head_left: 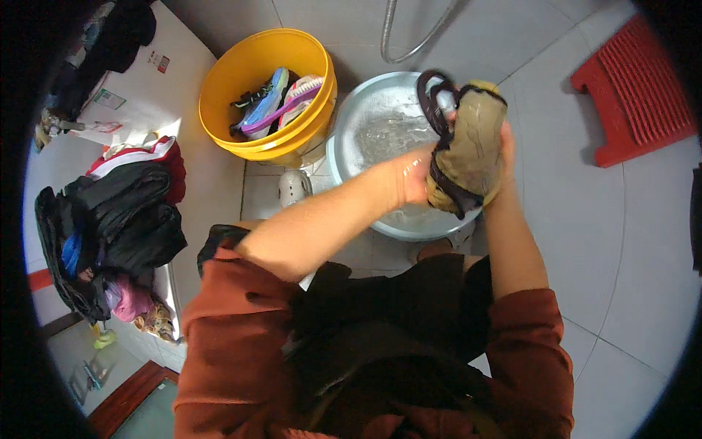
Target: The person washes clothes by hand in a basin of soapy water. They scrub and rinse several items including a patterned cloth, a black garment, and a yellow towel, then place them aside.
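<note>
A wet tan shoe [473, 145] with dark brown trim and straps is held up over a pale blue basin [343, 126]. My left hand [418, 174] grips it from the left side, and its fingers are partly hidden behind the straps. Along the shoe's right edge, my right hand [507, 156] supports it, with most of that hand hidden behind it. Water [386, 134] with a rippled, foamy surface fills the basin below. Wet streaks shine on my left wrist.
A yellow bucket [263, 46] holding shoes [266, 104] and a purple brush [279, 114] stands left of the basin. A metal shower hose [386, 33] hangs behind. Dark folded clothes [129, 214] lie on a white appliance [205, 164]. A red plastic stool [639, 93] is at right.
</note>
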The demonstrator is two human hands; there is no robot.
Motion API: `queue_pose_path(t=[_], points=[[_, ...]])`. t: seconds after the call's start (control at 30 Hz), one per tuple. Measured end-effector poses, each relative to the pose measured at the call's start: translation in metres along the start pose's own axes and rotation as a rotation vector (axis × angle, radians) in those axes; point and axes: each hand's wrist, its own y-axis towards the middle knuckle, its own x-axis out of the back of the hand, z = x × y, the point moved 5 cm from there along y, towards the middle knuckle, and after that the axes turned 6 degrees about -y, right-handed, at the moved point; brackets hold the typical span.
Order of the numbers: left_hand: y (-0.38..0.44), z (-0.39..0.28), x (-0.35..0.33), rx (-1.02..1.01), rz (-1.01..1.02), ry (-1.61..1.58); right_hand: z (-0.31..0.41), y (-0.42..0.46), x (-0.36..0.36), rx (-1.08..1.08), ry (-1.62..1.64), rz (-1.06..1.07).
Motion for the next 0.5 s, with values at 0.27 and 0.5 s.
queue_pose_path(t=[0.27, 0.5], points=[[-0.074, -0.057, -0.006, -0.676, -0.401, 0.406, 0.058, -0.003, -0.050, 0.274, -0.414, -0.179], [-0.033, -0.012, -0.024, -0.602, -0.145, 0.968, 0.016, 0.017, -0.019, 0.273, -0.598, -0.359]])
